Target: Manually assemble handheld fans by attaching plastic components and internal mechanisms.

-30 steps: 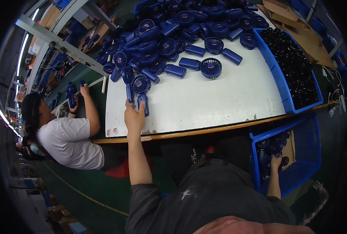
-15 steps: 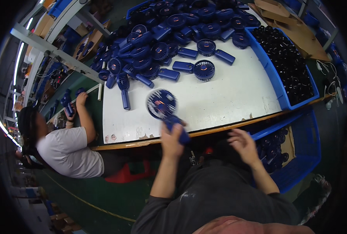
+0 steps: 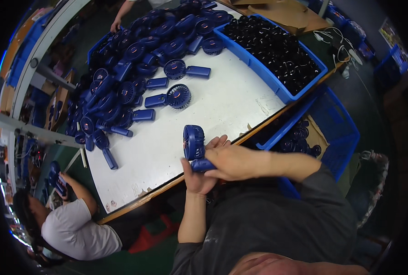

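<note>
Both my hands are on one blue handheld fan above the front edge of the table. My left hand cups the fan's handle from below, its thumb up beside the handle. My right hand reaches across from the right and closes over the handle and the lower side of the round head. The head is turned edge-on, and part of the handle is hidden by my fingers. On the table beyond lie loose fans, the closest being a blue fan on its own.
A large heap of blue fans covers the far left of the white table. A blue bin of small black parts stands at the right; below it is a blue crate holding fans. A co-worker sits at left; another person's hand is beyond the heap.
My right hand has come left from its empty, open position onto the fan. The fan has turned from face-up to edge-on. The view has swung, shifting the table's contents left.
</note>
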{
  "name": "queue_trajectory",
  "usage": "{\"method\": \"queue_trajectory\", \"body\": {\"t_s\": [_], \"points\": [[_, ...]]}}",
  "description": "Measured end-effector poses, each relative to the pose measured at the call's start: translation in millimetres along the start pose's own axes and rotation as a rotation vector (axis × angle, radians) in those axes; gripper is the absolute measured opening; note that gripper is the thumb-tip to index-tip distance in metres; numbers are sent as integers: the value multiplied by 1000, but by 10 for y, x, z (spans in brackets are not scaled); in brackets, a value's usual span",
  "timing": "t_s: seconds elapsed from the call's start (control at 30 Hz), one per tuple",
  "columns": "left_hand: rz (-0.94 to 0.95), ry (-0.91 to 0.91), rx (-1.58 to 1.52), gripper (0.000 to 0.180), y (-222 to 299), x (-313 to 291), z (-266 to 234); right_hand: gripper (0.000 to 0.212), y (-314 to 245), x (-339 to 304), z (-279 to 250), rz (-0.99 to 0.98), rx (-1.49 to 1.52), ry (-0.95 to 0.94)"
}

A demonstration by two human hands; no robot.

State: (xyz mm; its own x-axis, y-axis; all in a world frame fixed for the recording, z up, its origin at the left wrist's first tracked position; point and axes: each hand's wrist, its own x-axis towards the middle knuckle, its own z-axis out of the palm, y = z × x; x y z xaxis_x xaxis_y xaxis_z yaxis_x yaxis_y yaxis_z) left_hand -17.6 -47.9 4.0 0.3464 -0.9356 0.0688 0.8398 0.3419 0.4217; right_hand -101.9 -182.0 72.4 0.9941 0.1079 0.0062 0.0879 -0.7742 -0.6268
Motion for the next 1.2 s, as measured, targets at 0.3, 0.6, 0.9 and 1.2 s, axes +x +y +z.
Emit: {"method": "queue_trajectory", "body": {"t_s": [0.3,0.6,0.9,1.2], "points": [[53,162,238,43,150,-170,64,28,2238,-37,-1782,458,-584,665],[86,56,291,29,237,-326,-80,14,2780,101,-1793,416,-1010,524],[110,173,371,27,294,-354,-105,13,2720,131,-1863,442,-921,582],[113,474,573,28,236,-195,-103,15,1281,232,-971,-114,-362,668]]}}
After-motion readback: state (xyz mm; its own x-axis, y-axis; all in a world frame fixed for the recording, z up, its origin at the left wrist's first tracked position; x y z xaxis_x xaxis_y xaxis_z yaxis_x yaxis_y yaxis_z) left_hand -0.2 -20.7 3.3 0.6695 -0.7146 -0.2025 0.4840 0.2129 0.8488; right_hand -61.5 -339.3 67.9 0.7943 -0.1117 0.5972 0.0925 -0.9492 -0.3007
